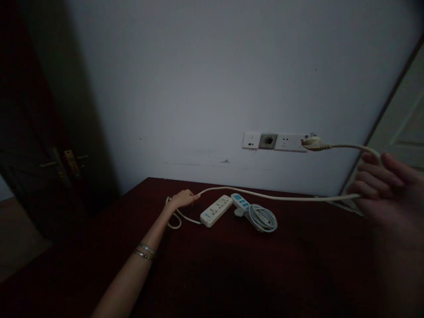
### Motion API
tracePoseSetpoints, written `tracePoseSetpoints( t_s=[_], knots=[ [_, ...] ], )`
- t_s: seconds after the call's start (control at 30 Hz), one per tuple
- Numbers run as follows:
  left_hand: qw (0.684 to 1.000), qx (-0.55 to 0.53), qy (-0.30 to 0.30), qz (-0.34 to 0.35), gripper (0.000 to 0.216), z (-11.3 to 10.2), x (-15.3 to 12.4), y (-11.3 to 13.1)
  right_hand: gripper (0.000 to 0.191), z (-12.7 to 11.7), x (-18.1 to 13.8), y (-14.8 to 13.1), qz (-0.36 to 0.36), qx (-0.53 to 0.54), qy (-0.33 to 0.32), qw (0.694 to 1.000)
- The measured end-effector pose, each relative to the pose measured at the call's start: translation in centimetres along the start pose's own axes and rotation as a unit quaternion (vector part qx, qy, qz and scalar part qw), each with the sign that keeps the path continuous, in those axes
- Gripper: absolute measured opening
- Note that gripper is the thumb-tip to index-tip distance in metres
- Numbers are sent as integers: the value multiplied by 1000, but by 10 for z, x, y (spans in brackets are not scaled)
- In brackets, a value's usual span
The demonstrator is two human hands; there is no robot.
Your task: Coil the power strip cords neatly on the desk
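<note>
My right hand (380,185), raised at the right, is closed around a white power cord (281,198). From its fingers the cord's end sticks out to the left, with the plug (312,142) in the air in front of the wall sockets. The cord stretches left to my left hand (183,199), which is closed on it low over the table, beside a loose loop. A white power strip (217,211) lies just right of my left hand, joined to the cord. Another strip with blue sockets (240,201) lies beside it, its grey cord (263,217) coiled.
A dark red table (205,265) stands against the pale wall (198,88). Wall plates (269,141) with sockets sit above its back edge. To the left is a dark door with a handle (71,162); a pale door (404,115) stands at the right.
</note>
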State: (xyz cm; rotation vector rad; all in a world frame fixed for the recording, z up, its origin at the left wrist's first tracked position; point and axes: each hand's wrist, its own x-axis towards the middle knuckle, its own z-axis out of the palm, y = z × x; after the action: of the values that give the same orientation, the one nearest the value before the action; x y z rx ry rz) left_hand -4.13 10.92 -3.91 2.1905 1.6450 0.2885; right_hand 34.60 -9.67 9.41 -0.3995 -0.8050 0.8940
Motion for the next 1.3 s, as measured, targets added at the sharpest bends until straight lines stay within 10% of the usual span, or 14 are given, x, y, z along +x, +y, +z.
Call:
tracePoseSetpoints(
  t_s=[0.23,0.47,0.93,1.1,1.3],
  knots=[
    [979,-105,-168,49,55,-6,-16,7,12,-28,7,-12,-25,41,-4,999],
    [966,-122,-210,88,40,-2,-9,1,10,-13,1,-13,-26,37,10,999],
    [995,56,-52,69,30,-19,-34,24,9,-2,-6,-17,5,62,10,998],
    [990,-52,95,95,38,-45,-55,35,12,-6,-5,-15,13,67,2,998],
    [945,-246,131,170,31,-100,-107,68,13,11,-3,4,72,41,-10,997]
  ],
)
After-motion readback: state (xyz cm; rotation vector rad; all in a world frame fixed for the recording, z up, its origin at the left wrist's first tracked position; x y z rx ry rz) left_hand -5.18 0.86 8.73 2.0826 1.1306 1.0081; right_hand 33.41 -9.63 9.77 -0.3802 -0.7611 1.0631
